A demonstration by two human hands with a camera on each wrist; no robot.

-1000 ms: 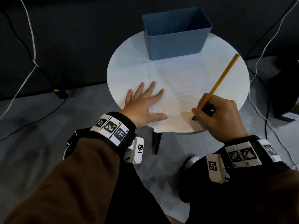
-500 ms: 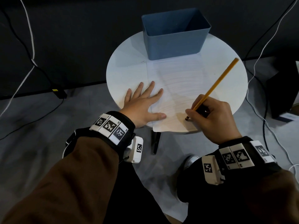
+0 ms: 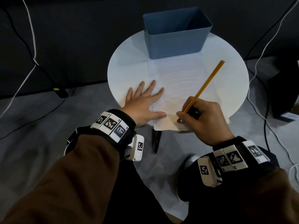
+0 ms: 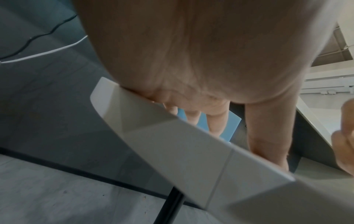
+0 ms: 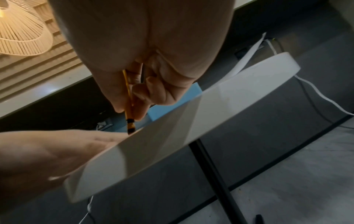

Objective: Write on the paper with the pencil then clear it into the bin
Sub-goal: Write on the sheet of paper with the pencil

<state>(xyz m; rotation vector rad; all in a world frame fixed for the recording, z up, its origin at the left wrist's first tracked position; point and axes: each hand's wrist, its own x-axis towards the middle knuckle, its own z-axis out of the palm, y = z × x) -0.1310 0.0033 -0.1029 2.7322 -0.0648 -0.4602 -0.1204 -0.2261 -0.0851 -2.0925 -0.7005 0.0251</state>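
Note:
A white sheet of paper lies on the round white table, its far edge against the blue bin. My left hand lies flat with spread fingers on the paper's left edge, the thumb on its near corner. My right hand grips a yellow pencil, whose dark tip touches the paper near its front edge. In the right wrist view the pencil is pinched between thumb and fingers. The left wrist view shows the left hand pressing on the table's rim.
The table's black legs show beneath its front edge. White and black cables run over the grey floor on both sides. A dark box stands at the right. The bin looks empty inside.
My right hand has slid left along the paper's front part, carrying the pencil tip with it. The left hand has stayed flat in place.

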